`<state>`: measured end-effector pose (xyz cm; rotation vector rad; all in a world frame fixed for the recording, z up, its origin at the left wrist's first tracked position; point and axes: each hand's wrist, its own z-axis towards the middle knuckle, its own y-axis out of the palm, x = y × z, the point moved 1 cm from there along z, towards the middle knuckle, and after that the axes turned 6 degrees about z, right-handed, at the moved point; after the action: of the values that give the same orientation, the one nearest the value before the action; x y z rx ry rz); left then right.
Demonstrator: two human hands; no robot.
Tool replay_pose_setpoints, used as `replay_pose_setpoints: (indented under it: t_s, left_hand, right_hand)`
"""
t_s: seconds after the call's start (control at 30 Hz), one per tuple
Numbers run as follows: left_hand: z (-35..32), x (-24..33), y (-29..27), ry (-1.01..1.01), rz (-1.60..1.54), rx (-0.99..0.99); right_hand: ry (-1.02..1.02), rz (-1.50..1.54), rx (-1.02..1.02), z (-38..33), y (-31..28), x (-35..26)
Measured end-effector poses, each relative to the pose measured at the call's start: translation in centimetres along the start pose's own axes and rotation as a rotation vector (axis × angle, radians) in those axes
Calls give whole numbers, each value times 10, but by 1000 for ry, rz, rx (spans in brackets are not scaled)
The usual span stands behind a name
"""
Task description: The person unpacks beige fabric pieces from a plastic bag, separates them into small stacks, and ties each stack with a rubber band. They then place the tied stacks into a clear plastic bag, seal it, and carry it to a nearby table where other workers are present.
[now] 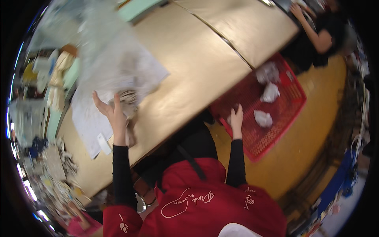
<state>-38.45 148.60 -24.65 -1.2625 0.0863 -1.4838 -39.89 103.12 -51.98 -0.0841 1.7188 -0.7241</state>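
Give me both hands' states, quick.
Left hand: open, against a pale wrapped bundle on the table.
Right hand: in the red crate; grip cannot be told.

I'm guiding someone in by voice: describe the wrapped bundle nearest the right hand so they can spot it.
Find the red plastic crate on the floor beside the tan table. Three white paper-wrapped bundles lie in it; yours is the lowest bundle, just right of the right hand gripping the crate's rim.

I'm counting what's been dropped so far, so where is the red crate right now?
The red crate sits on the floor to the person's right, beside the table, with the right hand over its near edge.
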Motion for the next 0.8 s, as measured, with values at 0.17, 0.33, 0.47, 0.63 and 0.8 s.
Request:
replay_pose_setpoints:
  t_s: [0.17, 0.33, 0.47, 0.63, 0.8]
  left_hand:
    - [-33, -22, 11, -114, 79, -99]
    - [-77, -44, -49, -108, 394, -96]
    - [-106, -49, -74, -31, 431, -135]
    - [-122, -49, -67, -158, 269, -228]
    - [-121, -55, -71, -144, 123, -246]
  right_hand:
    - [181, -176, -460, -2, -1, 39]
    - [96, -795, -364, 12, 16, 108]
    - [-168, -1063, -359, 38, 3, 172]
    - [25, 302, -149, 73, -48, 111]
    - [-121, 377, 267, 31, -81, -107]
